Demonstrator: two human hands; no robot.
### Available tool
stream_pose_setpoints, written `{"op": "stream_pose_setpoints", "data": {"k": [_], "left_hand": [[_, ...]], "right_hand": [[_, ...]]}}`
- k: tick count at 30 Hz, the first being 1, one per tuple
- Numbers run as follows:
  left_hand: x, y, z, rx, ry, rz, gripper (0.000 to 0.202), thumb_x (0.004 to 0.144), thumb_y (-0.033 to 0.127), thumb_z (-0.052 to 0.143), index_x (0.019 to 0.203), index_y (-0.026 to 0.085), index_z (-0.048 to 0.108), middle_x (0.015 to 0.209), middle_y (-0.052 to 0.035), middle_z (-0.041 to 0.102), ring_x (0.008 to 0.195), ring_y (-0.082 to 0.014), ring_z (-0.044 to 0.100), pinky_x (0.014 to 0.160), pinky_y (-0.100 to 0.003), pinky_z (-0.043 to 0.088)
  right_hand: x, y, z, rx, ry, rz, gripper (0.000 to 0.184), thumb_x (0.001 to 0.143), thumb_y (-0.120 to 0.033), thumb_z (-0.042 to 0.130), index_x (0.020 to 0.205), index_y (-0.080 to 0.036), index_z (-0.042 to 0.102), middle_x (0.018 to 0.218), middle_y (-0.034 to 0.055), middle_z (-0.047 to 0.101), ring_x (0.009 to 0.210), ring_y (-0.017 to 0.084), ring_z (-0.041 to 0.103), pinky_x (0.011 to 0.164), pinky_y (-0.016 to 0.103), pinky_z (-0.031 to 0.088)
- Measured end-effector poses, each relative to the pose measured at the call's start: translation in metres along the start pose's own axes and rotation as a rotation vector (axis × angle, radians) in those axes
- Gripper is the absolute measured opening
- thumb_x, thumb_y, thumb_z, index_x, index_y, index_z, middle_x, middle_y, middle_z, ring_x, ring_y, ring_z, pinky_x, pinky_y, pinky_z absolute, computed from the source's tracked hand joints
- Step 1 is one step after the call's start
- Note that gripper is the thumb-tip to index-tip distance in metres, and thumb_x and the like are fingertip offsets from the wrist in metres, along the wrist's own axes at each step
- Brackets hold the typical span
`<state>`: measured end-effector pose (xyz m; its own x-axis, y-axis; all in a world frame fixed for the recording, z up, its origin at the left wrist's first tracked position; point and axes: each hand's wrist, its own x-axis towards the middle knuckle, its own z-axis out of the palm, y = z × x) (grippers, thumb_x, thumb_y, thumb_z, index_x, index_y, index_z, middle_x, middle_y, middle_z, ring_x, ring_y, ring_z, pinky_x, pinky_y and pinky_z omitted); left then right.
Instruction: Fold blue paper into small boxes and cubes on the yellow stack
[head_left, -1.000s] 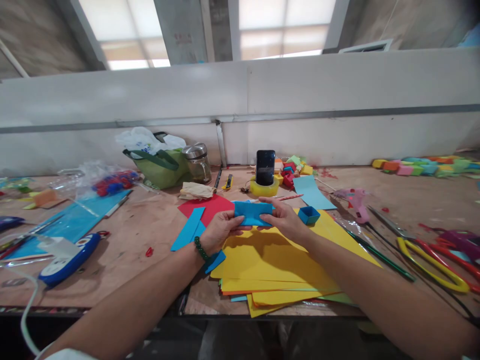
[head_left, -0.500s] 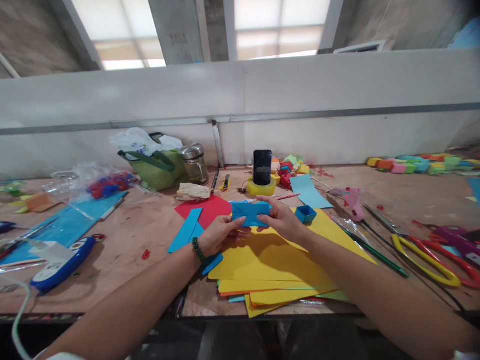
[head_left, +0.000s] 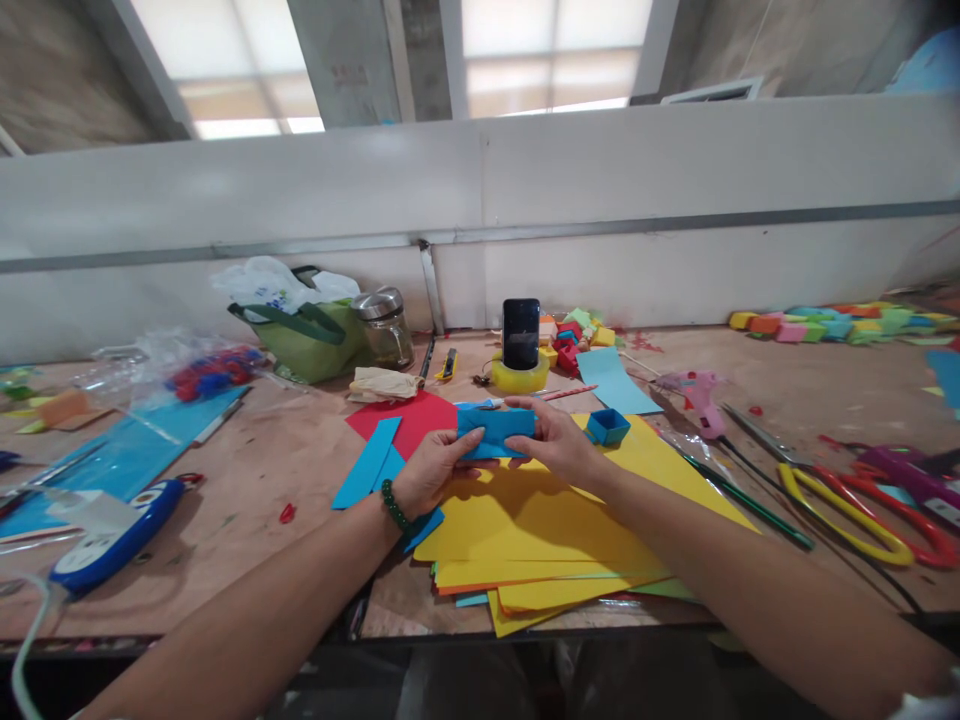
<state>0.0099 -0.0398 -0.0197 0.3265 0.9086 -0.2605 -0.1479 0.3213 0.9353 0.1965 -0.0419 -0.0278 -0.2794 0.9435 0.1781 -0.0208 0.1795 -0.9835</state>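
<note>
Paper (head_left: 495, 424), blue and creased, held above the yellow sheets (head_left: 525, 552).
The left hand (head_left: 436, 466) has its grip clamped on one end, and the right hand (head_left: 561, 446) pinches the other; the underside is mostly hidden, so its folds are hard to tell. A small open blue box (head_left: 609, 430) sits near the right hand, and a red sheet (head_left: 409, 422) lies on the desk (head_left: 240, 560) beyond the left.
</note>
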Motion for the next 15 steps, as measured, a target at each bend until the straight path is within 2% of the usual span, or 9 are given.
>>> {"op": "stream_pose_setpoints", "data": {"k": [11, 15], "left_hand": [[0.0, 0.0005, 0.0011, -0.025, 0.003, -0.008, 0.016, 0.075, 0.023, 0.074, 0.083, 0.009, 0.07, 0.088, -0.0121, 0.076, 0.063, -0.0163, 0.072, 0.044, -0.014, 0.05], [-0.0004, 0.0006, 0.0024, -0.028, 0.017, -0.024, 0.017, 0.079, 0.025, 0.071, 0.081, 0.008, 0.07, 0.081, -0.012, 0.075, 0.062, -0.0161, 0.072, 0.045, -0.015, 0.051]], "right_hand": [[-0.0007, 0.0001, -0.0007, -0.07, -0.006, -0.015, 0.055, 0.069, -0.028, 0.068, 0.121, -0.02, 0.049, 0.076, -0.0019, 0.06, 0.06, 0.016, 0.065, 0.063, 0.034, 0.059], [-0.0005, 0.0007, -0.0005, -0.084, -0.008, -0.027, 0.055, 0.067, -0.027, 0.068, 0.119, -0.02, 0.05, 0.075, -0.002, 0.059, 0.061, 0.016, 0.065, 0.062, 0.033, 0.059]]}}
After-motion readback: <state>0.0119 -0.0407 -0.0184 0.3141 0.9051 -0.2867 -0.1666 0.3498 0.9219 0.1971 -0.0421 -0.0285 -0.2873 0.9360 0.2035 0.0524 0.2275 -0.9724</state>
